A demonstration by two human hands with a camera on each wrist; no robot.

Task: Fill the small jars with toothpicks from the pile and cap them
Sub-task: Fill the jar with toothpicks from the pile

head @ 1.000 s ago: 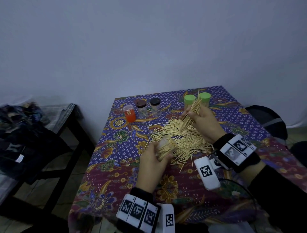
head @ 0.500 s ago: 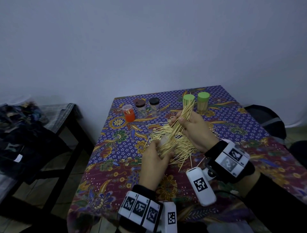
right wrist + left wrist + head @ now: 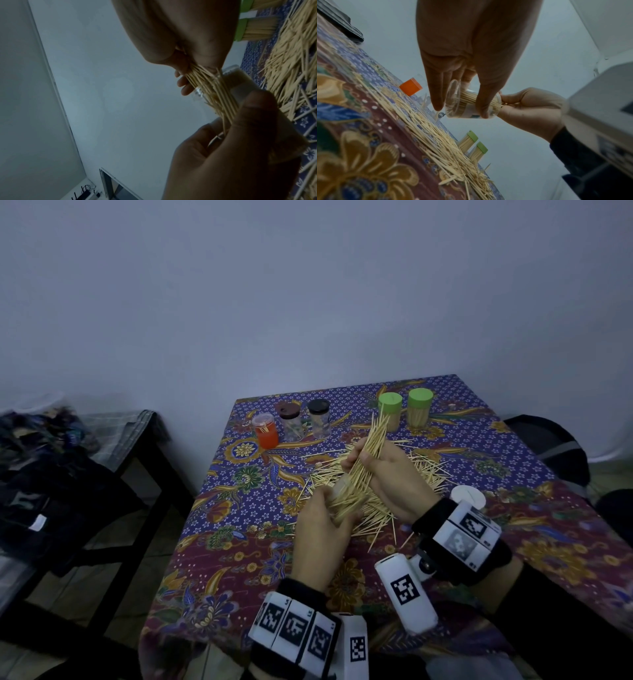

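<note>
Left hand (image 3: 323,537): fingers (image 3: 436,93) and thumb curled round a clear jar (image 3: 471,106), held tilted above the bench with its mouth toward the right hand; the jar already holds packed toothpicks. Right hand (image 3: 394,477): fingers (image 3: 184,81) closed on a bundle of toothpicks (image 3: 363,460), its lower ends at or inside the jar mouth, though how far they enter cannot be told from these views; the upper ends fan out toward the far side. Beneath both hands: loose toothpick pile (image 3: 421,470) spread over the bench (image 3: 239,559), which is covered by a floral cloth in blue, maroon and gold. White round lid (image 3: 467,496): flat on the cloth just beside the right wrist. Far right of the bench: two green-capped jars (image 3: 419,412), upright, side by side, filled with toothpicks. Far left: orange jar (image 3: 264,430), brown-capped jar (image 3: 290,421) and black-capped jar (image 3: 319,418), upright in a row. Left of the bench: dark side table (image 3: 113,460) bearing a heap of dark cloth.
</note>
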